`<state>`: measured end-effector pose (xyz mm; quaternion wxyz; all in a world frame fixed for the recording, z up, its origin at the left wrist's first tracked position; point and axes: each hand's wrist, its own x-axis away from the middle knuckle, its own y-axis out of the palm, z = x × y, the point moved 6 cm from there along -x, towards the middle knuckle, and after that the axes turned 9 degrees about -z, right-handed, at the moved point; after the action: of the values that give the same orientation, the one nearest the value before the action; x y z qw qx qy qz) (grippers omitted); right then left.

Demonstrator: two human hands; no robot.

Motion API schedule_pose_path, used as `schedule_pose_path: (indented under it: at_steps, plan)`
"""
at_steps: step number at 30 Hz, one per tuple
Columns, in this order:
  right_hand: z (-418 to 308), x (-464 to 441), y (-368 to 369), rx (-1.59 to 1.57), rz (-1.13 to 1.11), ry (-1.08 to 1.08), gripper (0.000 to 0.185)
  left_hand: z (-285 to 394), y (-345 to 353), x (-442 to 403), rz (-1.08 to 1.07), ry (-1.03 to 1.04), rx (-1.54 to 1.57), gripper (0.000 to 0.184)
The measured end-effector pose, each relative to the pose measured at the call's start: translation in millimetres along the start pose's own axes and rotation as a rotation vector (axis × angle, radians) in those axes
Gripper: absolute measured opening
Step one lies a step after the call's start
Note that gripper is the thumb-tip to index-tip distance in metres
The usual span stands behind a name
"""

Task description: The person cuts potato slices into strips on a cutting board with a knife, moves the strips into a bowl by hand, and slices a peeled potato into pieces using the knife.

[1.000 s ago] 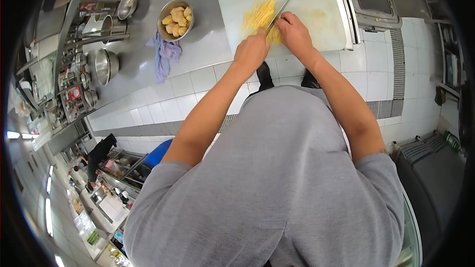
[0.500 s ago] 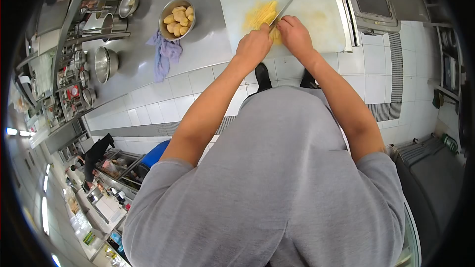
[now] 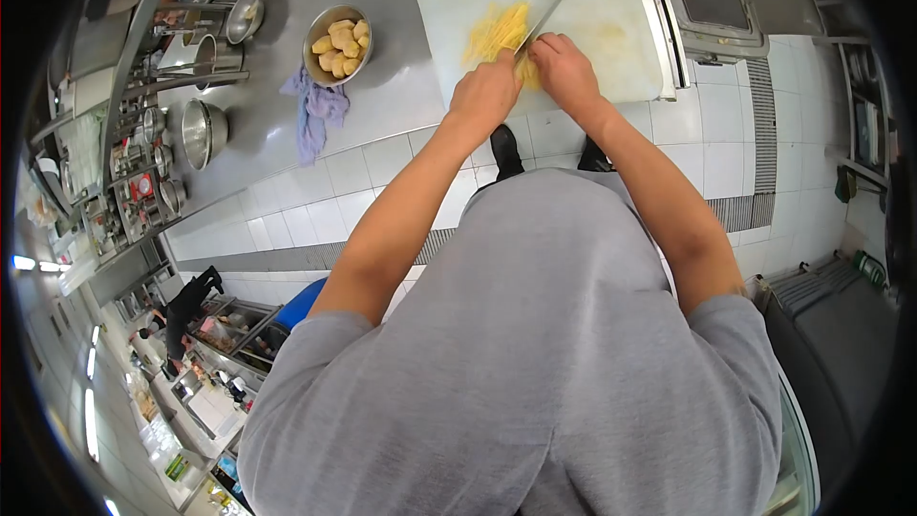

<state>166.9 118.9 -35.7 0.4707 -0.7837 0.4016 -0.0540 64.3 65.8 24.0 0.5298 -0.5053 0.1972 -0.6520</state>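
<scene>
My left hand [image 3: 485, 94] is closed round the handle of a kitchen knife [image 3: 552, 13]. The blade points away to the upper right, low over a white cutting board [image 3: 611, 0]. Left of the blade lies a loose heap of thin yellow potato shreds [image 3: 499, 29]. On the blade's other side, my right hand [image 3: 565, 75] presses down with curled fingers on potato, mostly hidden under them; a few yellow strips show between the hands. A steel bowl [image 3: 310, 59] holding several peeled potatoes [image 3: 341, 44] stands to the left on the counter.
A crumpled purple cloth [image 3: 313, 117] lies by the bowl on the steel counter [image 3: 406, 100]. Metal bowls and pots [image 3: 202, 129] line the shelving at left. A metal appliance [image 3: 712, 0] borders the board's right side. Another person [image 3: 189, 311] bends over a counter far left.
The view has shifted slightly, so the board, bowl and hands appear a little lower and further left. Both hands keep their hold beside the knife.
</scene>
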Motion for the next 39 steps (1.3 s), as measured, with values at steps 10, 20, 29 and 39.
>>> schedule_pose_path:
  at_steps: [10,20,29,39]
  plan:
    - [-0.3,1.9,-2.1,-0.032,0.044,-0.016,0.006,7.1,1.1,7.7,0.009,-0.039,-0.025,0.022]
    - [0.9,1.2,-6.0,-0.039,0.04,-0.042,0.01,-10.5,25.2,27.2,-0.074,-0.153,-0.054,0.023]
    - [0.4,4.2,-2.5,-0.034,0.009,-0.024,0.01,-19.7,21.4,24.5,-0.064,-0.081,-0.021,0.023]
    - [10.1,-0.2,-17.6,-0.273,0.047,0.107,0.01,12.0,-7.1,8.0,-0.001,-0.047,0.0,0.021]
